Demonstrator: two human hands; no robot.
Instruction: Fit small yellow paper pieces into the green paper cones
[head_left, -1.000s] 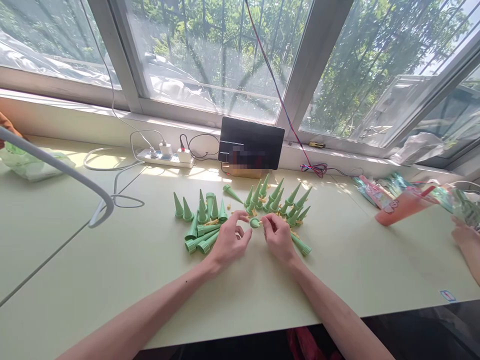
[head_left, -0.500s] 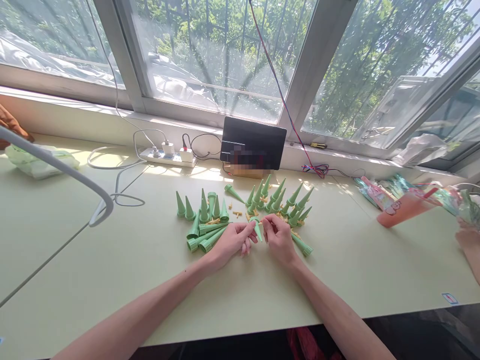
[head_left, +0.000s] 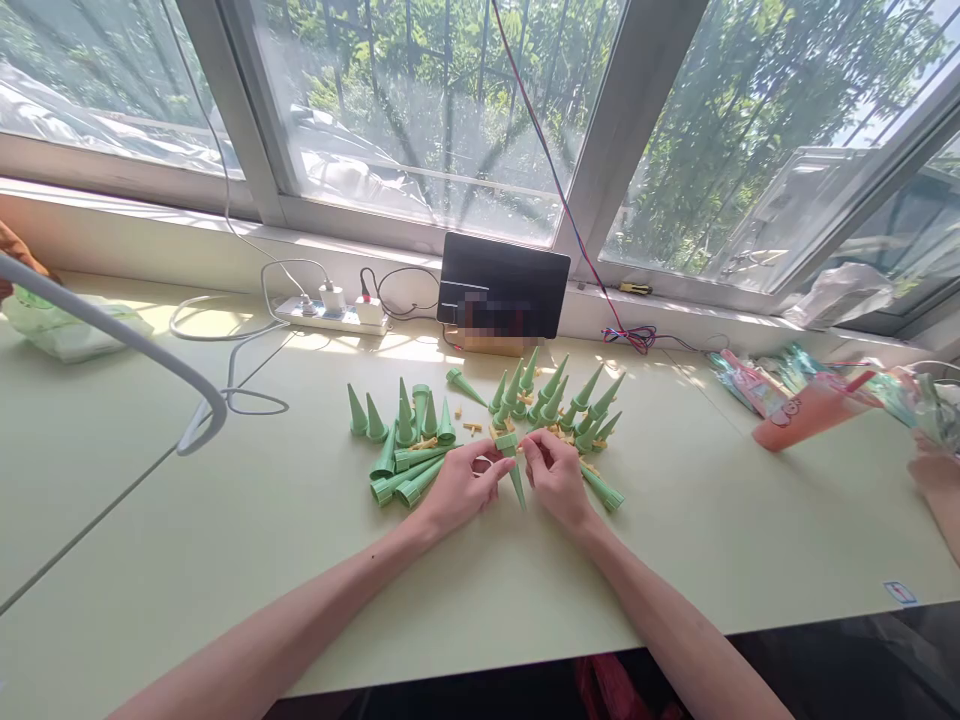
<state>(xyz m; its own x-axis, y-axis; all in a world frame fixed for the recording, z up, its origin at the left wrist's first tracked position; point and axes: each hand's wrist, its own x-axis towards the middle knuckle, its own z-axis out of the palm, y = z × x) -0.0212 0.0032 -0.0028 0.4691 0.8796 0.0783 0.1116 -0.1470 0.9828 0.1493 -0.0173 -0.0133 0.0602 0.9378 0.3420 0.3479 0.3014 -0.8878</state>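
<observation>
My left hand (head_left: 471, 484) is closed on a green plastic watering spike (head_left: 517, 482) by its ribbed collar, with the tip pointing down towards me. Close beside it, my right hand (head_left: 553, 470) pinches a small yellow valve piece (head_left: 520, 449) at the collar; the fingers hide most of it. Several green spikes stand on their wide ends behind my right hand, such as one spike (head_left: 553, 400), with yellow pieces among them. Left of my hands, more spikes stand upright (head_left: 357, 412) or lie in a pile (head_left: 396, 486). A loose yellow T-shaped piece (head_left: 472, 428) rests between the groups.
A dark tablet (head_left: 502, 285) leans by the window, beside a white power strip (head_left: 330, 314) with cables. A grey curved bar (head_left: 135, 345) crosses the left side. At right are a pink drink cup (head_left: 810, 412), plastic packets and another person's hand (head_left: 934, 470).
The spike in my left hand has tipped more upright, its collar now showing above my fingers and its tip lower. My left fingers have shifted their grip; my right hand stays nearly still.
</observation>
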